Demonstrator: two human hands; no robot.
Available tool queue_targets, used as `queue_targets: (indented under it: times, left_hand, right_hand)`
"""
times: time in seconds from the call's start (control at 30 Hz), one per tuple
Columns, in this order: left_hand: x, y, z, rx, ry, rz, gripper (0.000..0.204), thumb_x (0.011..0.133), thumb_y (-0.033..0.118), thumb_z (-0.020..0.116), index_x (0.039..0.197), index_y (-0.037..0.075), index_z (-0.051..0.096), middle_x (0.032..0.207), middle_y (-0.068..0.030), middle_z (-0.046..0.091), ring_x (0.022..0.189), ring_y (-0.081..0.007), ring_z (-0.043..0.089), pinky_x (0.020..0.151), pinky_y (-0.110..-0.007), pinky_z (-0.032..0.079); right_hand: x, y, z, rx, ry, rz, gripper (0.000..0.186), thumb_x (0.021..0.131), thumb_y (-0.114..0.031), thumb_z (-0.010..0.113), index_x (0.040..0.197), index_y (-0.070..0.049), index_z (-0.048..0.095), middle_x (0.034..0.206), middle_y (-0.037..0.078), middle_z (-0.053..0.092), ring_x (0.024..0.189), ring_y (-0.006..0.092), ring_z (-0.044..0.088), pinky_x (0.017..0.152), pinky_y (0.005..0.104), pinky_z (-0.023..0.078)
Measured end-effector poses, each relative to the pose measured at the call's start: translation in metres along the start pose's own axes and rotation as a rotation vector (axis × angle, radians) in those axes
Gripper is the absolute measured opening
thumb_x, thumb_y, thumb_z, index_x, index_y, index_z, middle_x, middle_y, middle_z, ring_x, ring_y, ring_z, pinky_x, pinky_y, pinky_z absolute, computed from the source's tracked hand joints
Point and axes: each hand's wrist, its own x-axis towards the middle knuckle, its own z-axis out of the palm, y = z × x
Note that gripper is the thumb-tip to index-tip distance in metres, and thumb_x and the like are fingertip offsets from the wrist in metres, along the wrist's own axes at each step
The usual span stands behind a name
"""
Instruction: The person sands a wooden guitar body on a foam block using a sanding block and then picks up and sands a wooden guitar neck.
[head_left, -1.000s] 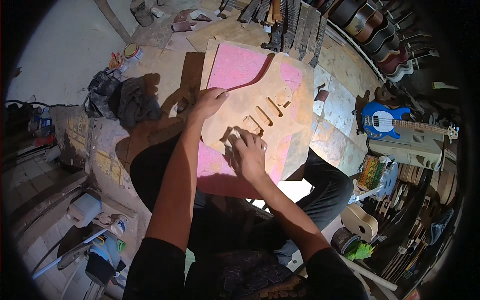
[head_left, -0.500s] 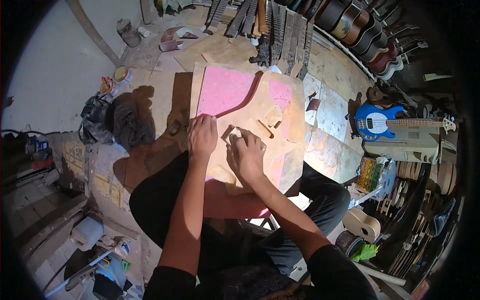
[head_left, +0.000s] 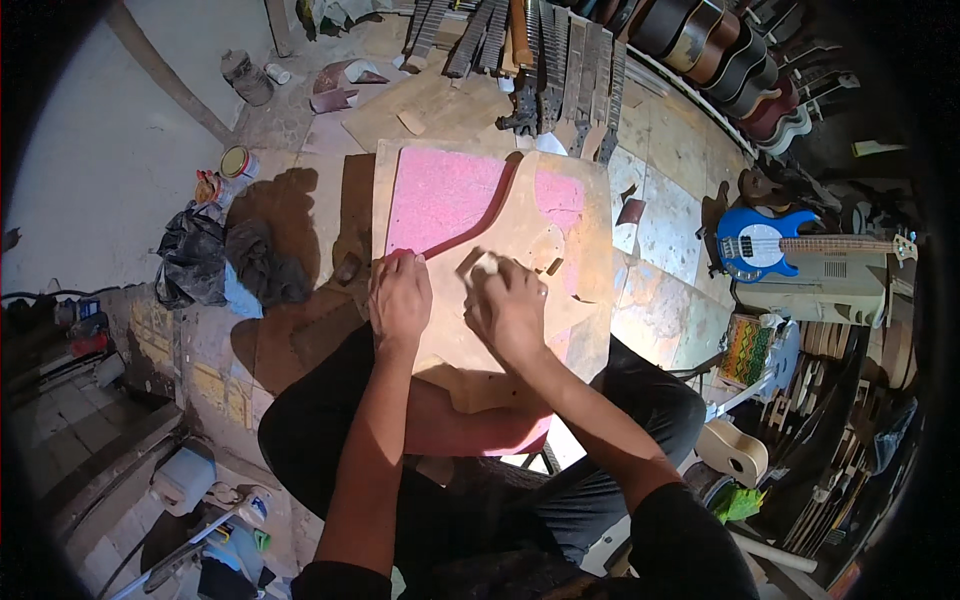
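My left hand (head_left: pixel 400 298) grips the edge of an unfinished wooden guitar body (head_left: pixel 520 215) with curled fingers. My right hand (head_left: pixel 510 310) holds a small pale block (head_left: pixel 484 262) against the body's face, covering part of its cutouts. The body rests on a board (head_left: pixel 449 190) with pink patches, across my dark-trousered legs.
A blue bass guitar (head_left: pixel 755 245) lies to the right. Wooden necks (head_left: pixel 585 90) and hanging guitars (head_left: pixel 740 90) are at the back. Dark crumpled cloth (head_left: pixel 265 262), an open can (head_left: pixel 238 163) and a grey wall (head_left: pixel 110 150) are to the left, a plastic jug (head_left: pixel 182 477) lower left.
The board and guitar body sit lower in the picture and look turned. My left hand has moved down along the edge; my right hand with the block has shifted slightly right.
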Motion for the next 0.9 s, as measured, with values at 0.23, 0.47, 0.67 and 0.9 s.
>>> queue_targets:
  times: [0.23, 0.47, 0.67, 0.9]
  left_hand:
    - [0.004, 0.006, 0.005, -0.061, 0.097, 0.051, 0.033, 0.109, 0.027, 0.051, 0.103, 0.0, 0.069, 0.106, -0.0221, 0.073, 0.102, -0.0437, 0.067, 0.092, -0.055, 0.053]
    - [0.003, -0.006, 0.005, -0.077, 0.071, 0.089, 0.032, 0.109, 0.025, 0.053, 0.108, -0.001, 0.071, 0.108, -0.0223, 0.074, 0.106, -0.0447, 0.067, 0.095, -0.053, 0.053]
    - [0.004, -0.011, 0.014, -0.091, 0.122, 0.095, 0.034, 0.107, 0.028, 0.054, 0.112, 0.0, 0.073, 0.112, -0.0193, 0.074, 0.111, -0.0421, 0.067, 0.096, -0.054, 0.053]
    - [0.003, -0.001, 0.01, -0.098, 0.122, 0.1, 0.033, 0.108, 0.026, 0.054, 0.112, -0.002, 0.072, 0.112, -0.0251, 0.074, 0.105, -0.0464, 0.068, 0.093, -0.054, 0.054]
  right_hand:
    - [0.083, 0.074, -0.008, -0.036, 0.162, 0.15, 0.034, 0.088, -0.022, 0.076, 0.12, -0.013, 0.072, 0.124, 0.019, 0.067, 0.109, 0.0432, 0.061, 0.094, 0.0552, 0.048]
    - [-0.028, -0.02, 0.002, 0.069, -0.055, -0.065, 0.046, 0.081, -0.018, 0.082, 0.124, -0.01, 0.069, 0.138, 0.017, 0.062, 0.114, 0.0406, 0.059, 0.094, 0.0516, 0.049]
    - [-0.084, 0.0, -0.037, 0.132, -0.159, 0.026, 0.048, 0.085, -0.025, 0.083, 0.129, -0.016, 0.069, 0.138, 0.013, 0.062, 0.114, 0.0376, 0.058, 0.095, 0.0509, 0.048]
    - [-0.092, 0.014, -0.053, 0.229, -0.129, 0.107, 0.044, 0.088, -0.029, 0.085, 0.124, -0.01, 0.068, 0.136, 0.017, 0.062, 0.116, 0.0405, 0.058, 0.099, 0.0511, 0.048]
